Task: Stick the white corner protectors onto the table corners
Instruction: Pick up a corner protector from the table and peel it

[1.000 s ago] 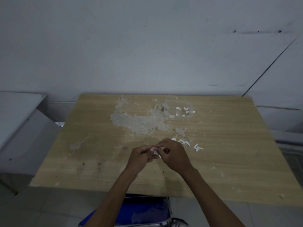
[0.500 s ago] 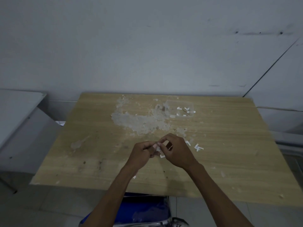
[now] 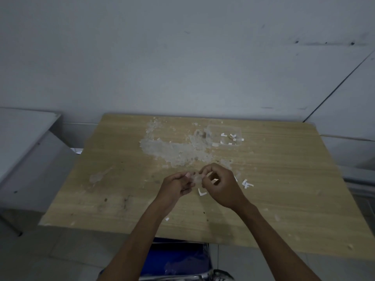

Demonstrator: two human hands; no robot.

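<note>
Dim grey wall point(image 3: 182, 57), pale tiled floor point(image 3: 50, 256).

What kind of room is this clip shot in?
Probably a bare utility or workshop room, not a lived-in one: a scuffed plain wall, a worn wooden table with a patch of pale residue, and a grey cabinet beside it.

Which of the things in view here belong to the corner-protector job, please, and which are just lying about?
Belongs to the job:
- left hand and right hand, both pinching a small clear piece
- white L-shaped pieces right of the hands
- clear tray holding more white pieces
- wooden table

Lying about:
- crusty grey patch
- blue chair
- grey side table
</note>
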